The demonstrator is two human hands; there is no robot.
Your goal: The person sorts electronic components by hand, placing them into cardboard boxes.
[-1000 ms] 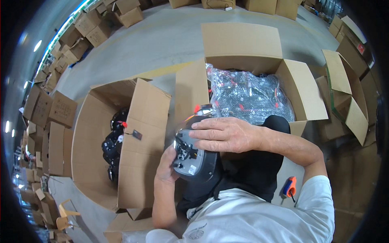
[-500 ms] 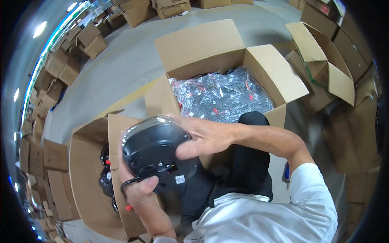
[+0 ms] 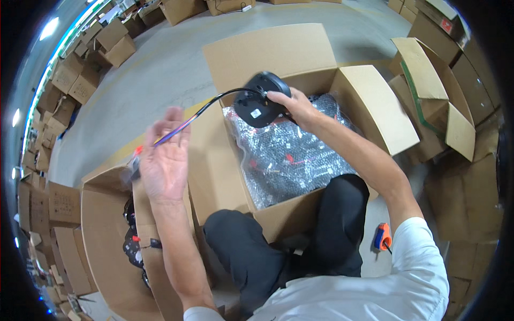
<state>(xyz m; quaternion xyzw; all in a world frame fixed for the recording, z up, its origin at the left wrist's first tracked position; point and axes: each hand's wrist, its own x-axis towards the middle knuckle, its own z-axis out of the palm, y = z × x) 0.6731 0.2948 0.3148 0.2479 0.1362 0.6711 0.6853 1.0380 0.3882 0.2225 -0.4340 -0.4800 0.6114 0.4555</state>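
Over the far part of the open box, my right hand [image 3: 299,108] is closed on the edge of a black rounded housing [image 3: 262,99] with a small white label. I cannot make out its exact kind. A black cable [image 3: 214,100] leaves the housing and runs left, turning into coloured wires that cross the fingers of my left hand [image 3: 165,163]. That hand is palm up with its fingers stretched out. A blurred red-orange connector end [image 3: 138,150] hangs just beyond it. Below the housing, bubble wrap [image 3: 294,155] covers the contents of the cardboard box [image 3: 375,107].
Another carton [image 3: 107,235] at my left holds several black parts. An orange and blue tool [image 3: 383,237] lies on the floor by my right side. An open carton [image 3: 423,69] stands at the right, and stacked boxes line both sides.
The housing has moved from my lap area up and away, over the bubble wrap, in my right hand. My left hand has let go of it and opened; the cable now stretches out leftward.
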